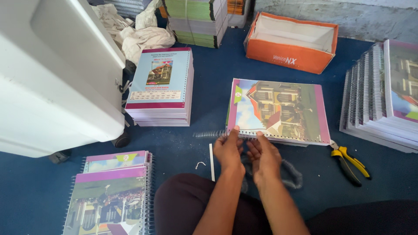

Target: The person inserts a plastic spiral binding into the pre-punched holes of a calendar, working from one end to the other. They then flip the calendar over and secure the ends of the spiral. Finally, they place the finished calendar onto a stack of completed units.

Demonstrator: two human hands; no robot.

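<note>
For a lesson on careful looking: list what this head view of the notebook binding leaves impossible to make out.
- Both hands blur at the fingertips; their grip on the spiral wire is unclear.
- Notebook: its near punched edge is partly covered by the hands.
- Right stack of notebooks: cut by the frame edge.
- Orange box: contents unseen.

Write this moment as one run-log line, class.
left hand: on spiral wire at notebook edge | right hand: fingers at same punched edge | pliers: lying on blue floor
</note>
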